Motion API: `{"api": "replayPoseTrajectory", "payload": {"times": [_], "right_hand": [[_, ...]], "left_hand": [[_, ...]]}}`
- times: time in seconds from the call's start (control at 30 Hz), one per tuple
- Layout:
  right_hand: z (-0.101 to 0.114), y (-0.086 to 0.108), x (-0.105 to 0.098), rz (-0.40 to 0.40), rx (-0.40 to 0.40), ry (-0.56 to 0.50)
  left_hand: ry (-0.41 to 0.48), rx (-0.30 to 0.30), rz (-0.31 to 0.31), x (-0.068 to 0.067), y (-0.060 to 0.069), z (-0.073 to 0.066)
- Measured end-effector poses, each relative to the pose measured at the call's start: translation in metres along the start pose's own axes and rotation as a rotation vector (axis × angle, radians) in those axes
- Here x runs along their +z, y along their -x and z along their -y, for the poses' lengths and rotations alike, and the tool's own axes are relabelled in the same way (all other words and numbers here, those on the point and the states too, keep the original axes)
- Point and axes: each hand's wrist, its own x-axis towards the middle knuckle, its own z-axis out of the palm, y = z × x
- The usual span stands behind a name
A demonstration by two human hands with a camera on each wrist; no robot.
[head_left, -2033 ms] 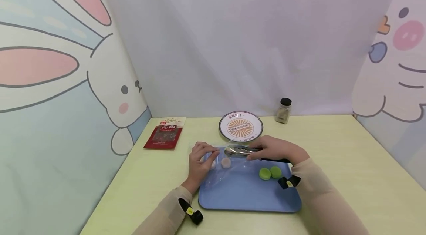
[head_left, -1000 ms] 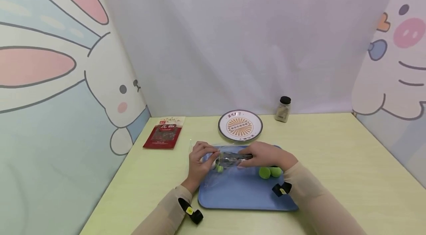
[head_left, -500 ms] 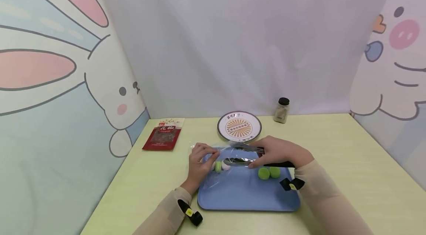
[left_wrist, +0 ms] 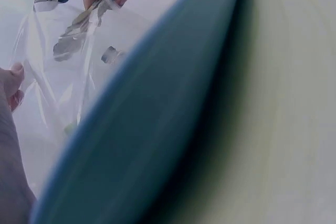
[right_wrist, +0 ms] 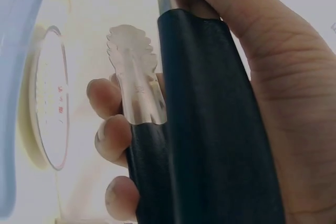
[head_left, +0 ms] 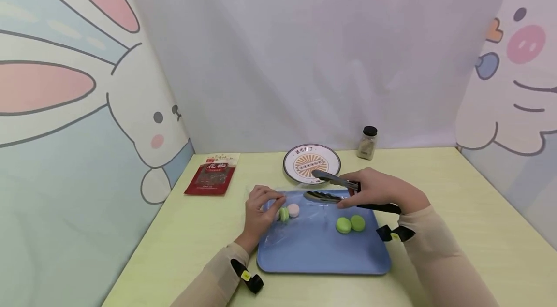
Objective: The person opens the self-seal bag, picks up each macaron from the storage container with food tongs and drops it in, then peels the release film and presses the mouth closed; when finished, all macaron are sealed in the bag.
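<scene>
At the left side of the blue tray [head_left: 324,258] my left hand [head_left: 259,212] pinches the edge of a clear plastic bag [head_left: 280,233]. Inside the bag lie a green macaron [head_left: 284,214] and a pink macaron [head_left: 293,210], with another pale one partly behind my fingers. My right hand [head_left: 383,188] grips black-handled metal tongs [right_wrist: 210,119], their arms spread apart and nothing between the tips. The tips hover over the tray's far edge, just right of the bag. Two green macarons [head_left: 343,225] sit on the tray below the right hand.
Beyond the tray stands a round white plate [head_left: 293,164] with an orange pattern. A red spice packet [head_left: 213,179] lies at the far left of the table. At the back right is a small jar [head_left: 367,145] with a black lid.
The tongs went into the bag, left a green macaron there, then opened and drew back to the right. The left hand has kept its pinch on the bag.
</scene>
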Motion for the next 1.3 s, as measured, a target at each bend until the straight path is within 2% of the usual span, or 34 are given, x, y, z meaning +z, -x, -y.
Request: {"api": "replayPoseTrajectory", "payload": {"times": [0.17, 0.5, 0.77, 0.9, 1.0, 1.07, 1.2, 1.3], "right_hand": [[-0.005, 0.003, -0.006, -0.032, -0.018, 0.014], [-0.020, 0.016, -0.008, -0.046, 0.014, 0.030], [-0.052, 0.039, 0.000, -0.061, 0.034, 0.040], [-0.073, 0.055, 0.017, -0.125, 0.030, 0.079], [-0.082, 0.063, 0.034, -0.192, 0.006, 0.138], [-0.081, 0.066, 0.043, -0.242, -0.024, 0.180], [-0.071, 0.072, 0.061, -0.389, -0.133, 0.251], [-0.059, 0.077, 0.070, -0.442, -0.188, 0.258]], "left_hand": [[0.000, -0.031, 0.013, -0.001, -0.001, -0.002], [0.015, -0.022, 0.009, 0.001, -0.002, -0.004], [-0.002, -0.035, 0.014, 0.001, 0.000, -0.001], [0.005, -0.028, 0.018, -0.002, 0.001, 0.000], [0.007, -0.021, 0.013, -0.004, 0.001, 0.000], [0.009, -0.015, 0.011, -0.005, 0.000, 0.000], [0.011, 0.004, 0.014, -0.003, -0.001, 0.001], [0.009, 0.002, 0.017, -0.002, -0.003, 0.000]]}}
